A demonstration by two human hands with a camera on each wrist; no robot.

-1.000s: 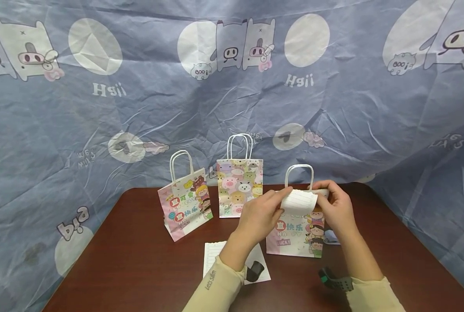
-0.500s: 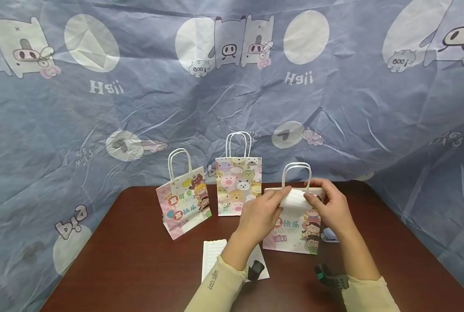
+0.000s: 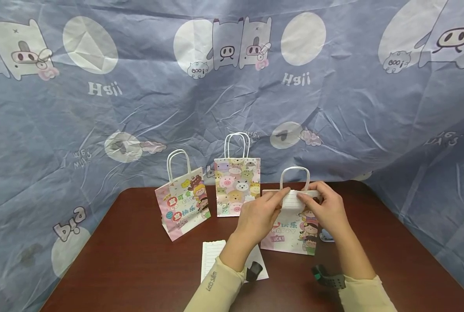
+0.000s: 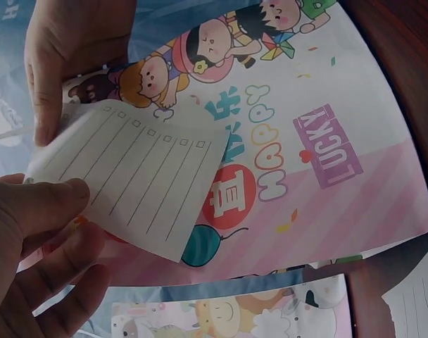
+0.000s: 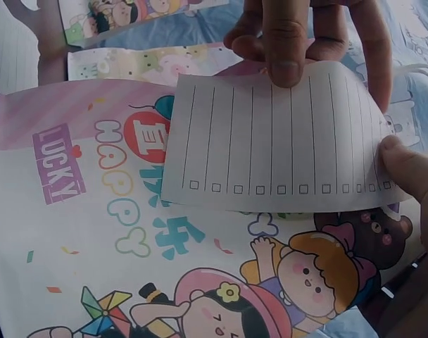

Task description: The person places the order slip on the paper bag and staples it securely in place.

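Note:
A lined note sheet [image 3: 292, 200] with small checkboxes along one side lies over the upper front of a cartoon-printed paper gift bag [image 3: 288, 245], near its rim. My left hand [image 3: 261, 214] pinches the sheet's left side, thumb on top in the left wrist view. With its thumb on the sheet's top edge, my right hand [image 3: 327, 208] pinches the sheet against the bag rim; its other fingers are partly hidden behind. In the right wrist view the sheet [image 5: 249, 134] bows up slightly off the bag. A white handle [image 3: 295, 169] rises behind the sheet.
Two more gift bags stand farther left, one with cartoon children [image 3: 183, 203] and one with animal faces [image 3: 237, 186]. White lined paper [image 3: 212, 255] lies partly under my left forearm. A bluish object [image 3: 326, 235] sits partly hidden behind the held bag. A printed cloth [image 3: 200, 108] hangs behind the table.
My right hand has shifted from the bag's right corner to the left, its thumb now on the sheet's top edge. The sheet lies flatter against the bag. My left hand stays nearly in place.

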